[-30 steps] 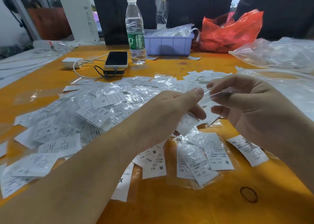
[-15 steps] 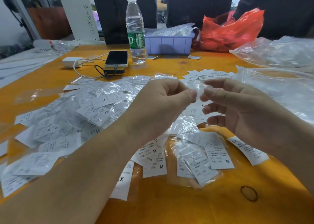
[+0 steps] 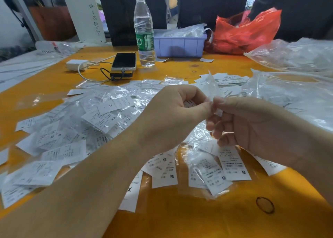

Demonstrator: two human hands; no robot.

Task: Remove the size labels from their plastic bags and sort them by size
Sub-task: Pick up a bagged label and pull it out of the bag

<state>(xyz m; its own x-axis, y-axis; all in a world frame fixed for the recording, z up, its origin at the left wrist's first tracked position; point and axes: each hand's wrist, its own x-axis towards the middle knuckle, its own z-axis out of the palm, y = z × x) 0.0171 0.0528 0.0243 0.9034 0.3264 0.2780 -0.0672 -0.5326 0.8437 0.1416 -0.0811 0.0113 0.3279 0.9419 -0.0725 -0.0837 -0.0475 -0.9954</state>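
Note:
A small clear plastic bag (image 3: 210, 84) sticks up between my two hands above the orange table (image 3: 180, 219). My left hand (image 3: 173, 115) pinches its lower edge with thumb and forefinger, and a bit of white label shows inside that fist. My right hand (image 3: 252, 122) pinches the same bag from the right, fingertips touching the left thumb. A wide heap of bagged size labels (image 3: 86, 122) covers the table's left and middle. Loose M labels (image 3: 234, 163) lie below my hands, and a stack of bare labels (image 3: 228, 80) lies beyond them.
A water bottle (image 3: 144, 30), a phone on a power bank (image 3: 124, 62) with a white charger (image 3: 75, 65), a lilac bin (image 3: 180, 45) and a red bag (image 3: 246, 32) stand at the back. Large clear bags (image 3: 295, 93) fill the right side.
Both hands have risen slightly and drawn together until their fingertips meet. The clear bag now stands upright above them instead of stretching sideways between them.

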